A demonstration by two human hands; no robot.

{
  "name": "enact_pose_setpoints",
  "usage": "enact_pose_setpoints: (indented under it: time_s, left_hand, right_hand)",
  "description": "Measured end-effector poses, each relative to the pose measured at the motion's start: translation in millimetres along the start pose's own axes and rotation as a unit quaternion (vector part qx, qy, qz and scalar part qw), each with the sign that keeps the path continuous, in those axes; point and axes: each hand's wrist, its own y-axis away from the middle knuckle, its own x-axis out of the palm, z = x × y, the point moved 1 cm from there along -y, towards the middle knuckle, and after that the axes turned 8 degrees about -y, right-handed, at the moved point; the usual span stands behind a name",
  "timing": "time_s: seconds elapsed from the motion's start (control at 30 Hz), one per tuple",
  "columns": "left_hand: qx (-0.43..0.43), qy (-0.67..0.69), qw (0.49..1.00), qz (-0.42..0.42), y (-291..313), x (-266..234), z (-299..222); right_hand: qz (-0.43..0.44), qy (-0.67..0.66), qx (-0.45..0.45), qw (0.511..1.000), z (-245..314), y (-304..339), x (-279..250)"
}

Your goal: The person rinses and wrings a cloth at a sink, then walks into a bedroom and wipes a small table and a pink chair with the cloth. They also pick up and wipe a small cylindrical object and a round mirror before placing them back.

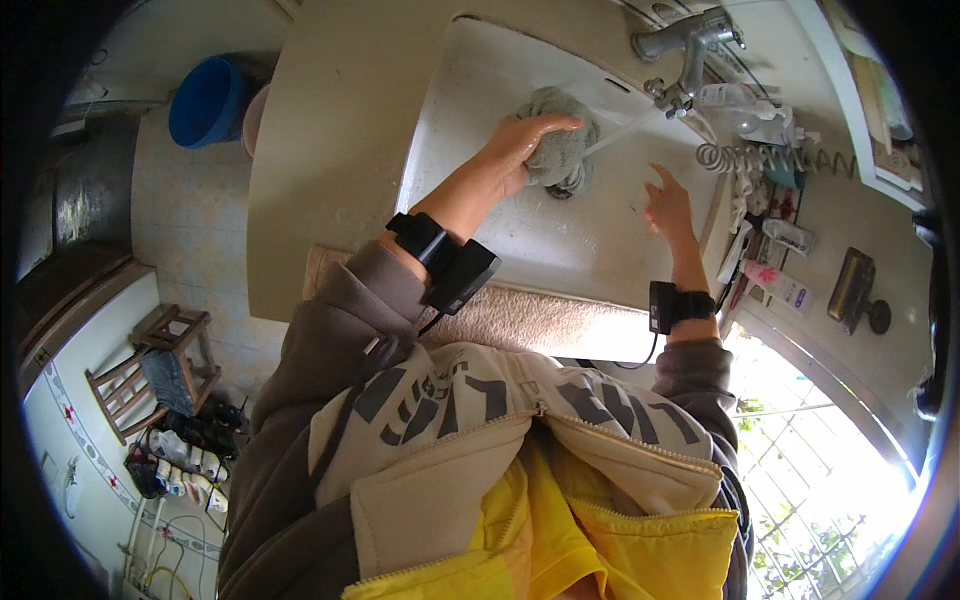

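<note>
Nearest is the person's open jacket (420, 515), beige and brown with yellow (650, 550) showing inside, and black devices are strapped on both wrists, the left one (465, 278) bulkier in view than the right one (663, 308). A fluffy pinkish mat (530, 315) lies along the front edge of the sink. The hands are apart: the left hand (518, 148) is clamped round a bunched grey-green cloth (562, 140), thumb across its top, holding it in the upper part of the white sink (560, 250). The right hand (670, 208) holds nothing, its fingers loosely spread over the sink's right side, well clear of the cloth. A thin stream of water (628, 130) runs from the metal tap (688, 48) at the back right to the cloth. A pale worktop (330, 150) extends left of the sink. Beside the tap are a coiled hose (780, 160) and a clear bottle (730, 97). Farther off, at the left, a blue bucket (205, 100) and a wooden stool (160, 365) stand on the tiled floor (190, 210).
</note>
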Motion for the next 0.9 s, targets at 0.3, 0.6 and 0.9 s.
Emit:
enact_pose_setpoints:
  time_s: [0.3, 0.6, 0.9]
  left_hand:
    - [0.010, 0.102, 0.995, 0.000, -13, 9, -1]
    - [0.000, 0.001, 0.996, -0.086, -99, 1, 73]
    - [0.066, 0.207, 0.971, 0.097, -8, 41, -28]
  right_hand:
    - [0.068, -0.639, 0.015, 0.766, 81, -3, -1]
    - [-0.139, 0.015, -0.203, 0.969, 133, -12, 25]
    - [0.117, -0.393, -0.121, 0.904, 55, -13, 29]
